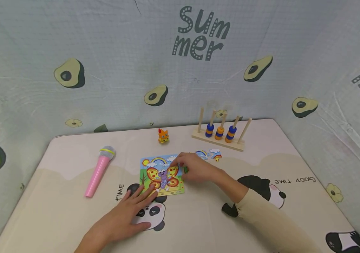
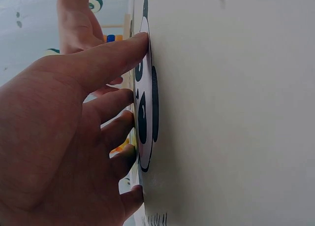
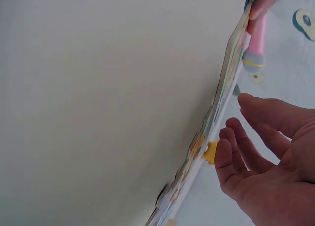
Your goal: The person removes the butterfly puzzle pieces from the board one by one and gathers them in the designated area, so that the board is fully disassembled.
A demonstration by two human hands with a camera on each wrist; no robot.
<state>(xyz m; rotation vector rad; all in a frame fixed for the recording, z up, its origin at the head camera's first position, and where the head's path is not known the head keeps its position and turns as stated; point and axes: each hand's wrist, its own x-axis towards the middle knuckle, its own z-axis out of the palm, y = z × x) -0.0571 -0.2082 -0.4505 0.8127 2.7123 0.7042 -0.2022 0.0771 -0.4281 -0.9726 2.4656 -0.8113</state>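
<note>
A butterfly jigsaw puzzle [image 1: 163,175] lies flat on the table, a sun and a rainbow printed along its top. My left hand [image 1: 121,218] is spread out, fingertips resting at the puzzle's lower left edge. Over the puzzle's upper right part reaches my right hand [image 1: 197,168], its fingers bent loosely. In the right wrist view the thumb and fingers of that hand [image 3: 275,157] stand apart with nothing between them. Just beyond the right hand lie loose puzzle pieces, one with a rainbow [image 1: 202,154] and another with a cloud [image 1: 215,151]. The hand hides part of the puzzle's right side.
A pink toy microphone [image 1: 99,172] lies to the left of the puzzle. Behind it sits a small orange animal figure [image 1: 163,136]. A wooden peg stand [image 1: 217,140] with blue and orange beads stands at the back right, near the fabric-covered wall [image 1: 113,98].
</note>
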